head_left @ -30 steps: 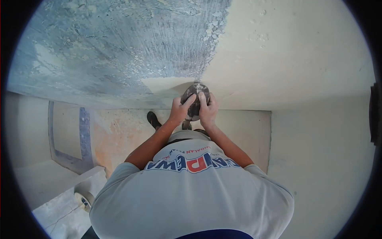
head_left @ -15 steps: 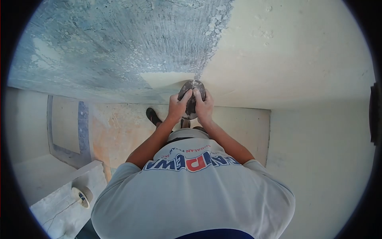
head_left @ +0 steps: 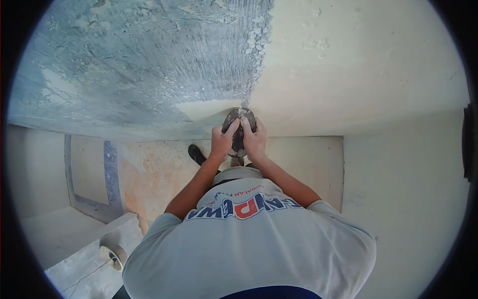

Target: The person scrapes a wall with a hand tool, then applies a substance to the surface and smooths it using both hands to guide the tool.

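Observation:
Both hands grip a dark oval pad [head_left: 239,147] smeared with whitish dust, its exact kind not clear. My left hand [head_left: 222,141] closes round its left edge and my right hand [head_left: 255,140] round its right edge. The two thumbs lie side by side on its upper face; most other fingers are hidden. The pad's far end is at the wall [head_left: 308,94], just below where a scraped blue-grey area [head_left: 164,60] meets the pale surface. A smooth cream patch [head_left: 206,108] borders the pad on the left. Whether the pad touches the wall cannot be told.
Below the wall lies a pale, orange-stained floor [head_left: 157,172], with my dark-shod foot [head_left: 196,154] on it. At lower left, a round cream fitting or container [head_left: 114,256] with a thin cord rests on a whitish ledge [head_left: 89,271]. A blue-edged panel [head_left: 89,169] is at left.
The view has shifted, so the wall edge, floor and ledge sit slightly lower in the picture. Both hands keep their hold on the pad, which appears a little lower.

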`<state>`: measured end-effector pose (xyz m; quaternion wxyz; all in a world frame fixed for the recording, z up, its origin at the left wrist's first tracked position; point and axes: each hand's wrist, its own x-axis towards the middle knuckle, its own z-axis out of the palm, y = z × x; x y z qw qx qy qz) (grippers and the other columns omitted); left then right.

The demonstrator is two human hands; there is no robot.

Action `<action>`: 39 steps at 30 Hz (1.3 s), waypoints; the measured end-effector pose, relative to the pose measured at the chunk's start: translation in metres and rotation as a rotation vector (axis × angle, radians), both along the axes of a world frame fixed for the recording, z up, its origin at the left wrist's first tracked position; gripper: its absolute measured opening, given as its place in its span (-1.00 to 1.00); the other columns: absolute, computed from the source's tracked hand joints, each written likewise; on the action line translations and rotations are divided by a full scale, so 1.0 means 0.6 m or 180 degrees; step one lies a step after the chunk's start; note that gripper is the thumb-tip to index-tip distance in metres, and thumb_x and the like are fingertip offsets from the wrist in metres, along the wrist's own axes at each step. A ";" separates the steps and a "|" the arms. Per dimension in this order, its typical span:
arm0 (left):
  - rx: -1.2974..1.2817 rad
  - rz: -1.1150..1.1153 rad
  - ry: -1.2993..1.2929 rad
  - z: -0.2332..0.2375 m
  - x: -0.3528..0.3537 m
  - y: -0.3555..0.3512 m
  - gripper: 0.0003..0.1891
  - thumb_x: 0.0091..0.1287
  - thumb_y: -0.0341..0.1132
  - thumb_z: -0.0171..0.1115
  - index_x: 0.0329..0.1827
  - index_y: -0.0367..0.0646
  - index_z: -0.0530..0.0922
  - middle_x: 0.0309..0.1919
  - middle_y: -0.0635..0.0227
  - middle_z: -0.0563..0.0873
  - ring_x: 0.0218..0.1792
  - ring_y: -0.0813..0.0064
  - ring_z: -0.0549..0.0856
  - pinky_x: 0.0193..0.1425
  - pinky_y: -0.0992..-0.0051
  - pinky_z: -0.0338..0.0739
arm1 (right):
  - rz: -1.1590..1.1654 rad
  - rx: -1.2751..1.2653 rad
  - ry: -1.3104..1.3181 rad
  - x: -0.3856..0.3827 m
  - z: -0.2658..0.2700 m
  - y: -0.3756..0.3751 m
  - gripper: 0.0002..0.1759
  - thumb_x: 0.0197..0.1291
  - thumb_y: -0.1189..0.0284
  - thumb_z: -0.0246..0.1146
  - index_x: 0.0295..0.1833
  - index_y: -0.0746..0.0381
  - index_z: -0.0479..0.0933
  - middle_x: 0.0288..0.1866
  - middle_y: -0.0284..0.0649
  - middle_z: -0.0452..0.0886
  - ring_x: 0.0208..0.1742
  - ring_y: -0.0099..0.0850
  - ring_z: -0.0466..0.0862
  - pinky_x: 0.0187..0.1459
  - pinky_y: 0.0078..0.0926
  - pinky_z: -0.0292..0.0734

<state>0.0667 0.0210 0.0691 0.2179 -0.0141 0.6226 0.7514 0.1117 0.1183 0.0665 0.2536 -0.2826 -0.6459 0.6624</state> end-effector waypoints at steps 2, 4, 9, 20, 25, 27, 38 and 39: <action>-0.0015 0.0021 0.0109 0.037 0.006 -0.006 -0.71 0.42 -0.22 0.37 -0.27 -0.34 0.73 -0.45 0.55 0.67 -0.40 0.76 0.54 -0.34 0.58 0.45 | -0.0063 -0.0094 -0.0066 0.007 0.043 -0.010 -0.69 0.35 0.29 0.34 -0.24 0.38 0.59 -0.45 -0.22 0.62 -0.40 -0.56 0.52 -0.32 -0.41 0.49; 0.0003 0.0056 0.0274 0.041 -0.001 -0.003 -0.71 0.42 -0.22 0.37 -0.27 -0.34 0.73 -0.46 0.56 0.66 -0.40 0.77 0.53 -0.34 0.58 0.44 | 0.0089 -0.0033 0.0000 -0.003 0.064 0.001 -0.72 0.38 0.31 0.32 -0.20 0.36 0.61 -0.40 -0.26 0.64 -0.35 -0.59 0.53 -0.29 -0.45 0.50; -0.0012 -0.0005 0.0421 0.005 -0.007 -0.001 -0.71 0.43 -0.22 0.37 -0.27 -0.33 0.73 -0.47 0.58 0.64 -0.43 0.78 0.50 -0.38 0.58 0.41 | 0.0125 0.0252 0.0045 0.003 0.024 -0.002 -0.73 0.40 0.32 0.31 -0.17 0.35 0.62 -0.37 -0.31 0.65 -0.34 -0.62 0.52 -0.28 -0.51 0.50; -0.0034 0.0004 0.0821 0.003 -0.026 -0.003 -0.69 0.42 -0.23 0.37 -0.33 -0.38 0.70 -0.48 0.52 0.66 -0.41 0.75 0.54 -0.35 0.56 0.47 | 0.0054 0.0476 0.0265 -0.010 0.032 -0.003 -0.73 0.39 0.34 0.31 -0.24 0.36 0.58 -0.43 -0.27 0.61 -0.38 -0.57 0.50 -0.31 -0.45 0.49; -0.0158 -0.0011 0.0654 0.009 -0.015 -0.006 -0.69 0.41 -0.23 0.38 -0.32 -0.38 0.70 -0.48 0.50 0.67 -0.40 0.74 0.54 -0.34 0.54 0.49 | -0.0064 0.0313 0.0124 -0.006 0.035 -0.011 -0.73 0.39 0.35 0.31 -0.25 0.37 0.58 -0.44 -0.25 0.62 -0.38 -0.57 0.50 -0.30 -0.44 0.49; -0.0118 0.0065 0.0817 0.024 -0.018 -0.004 -0.69 0.41 -0.23 0.38 -0.31 -0.38 0.70 -0.48 0.50 0.67 -0.40 0.74 0.54 -0.34 0.54 0.49 | -0.0031 0.0379 0.0213 -0.011 0.060 -0.006 -0.72 0.38 0.32 0.31 -0.24 0.37 0.59 -0.44 -0.23 0.62 -0.38 -0.54 0.52 -0.29 -0.42 0.50; -0.0159 -0.0053 0.0620 0.024 -0.015 -0.008 -0.68 0.41 -0.20 0.38 -0.32 -0.37 0.71 -0.50 0.54 0.65 -0.43 0.74 0.53 -0.35 0.56 0.46 | -0.0029 0.0355 0.0043 -0.004 0.045 -0.007 -0.68 0.37 0.27 0.33 -0.21 0.37 0.60 -0.44 -0.18 0.64 -0.38 -0.51 0.56 -0.29 -0.40 0.53; -0.0076 0.0060 0.0666 0.037 -0.013 -0.003 -0.68 0.42 -0.21 0.37 -0.33 -0.37 0.70 -0.52 0.55 0.64 -0.43 0.74 0.52 -0.37 0.57 0.44 | -0.0032 0.0351 0.0028 -0.004 0.042 -0.006 -0.68 0.37 0.27 0.33 -0.21 0.37 0.60 -0.44 -0.18 0.64 -0.38 -0.51 0.56 -0.29 -0.40 0.53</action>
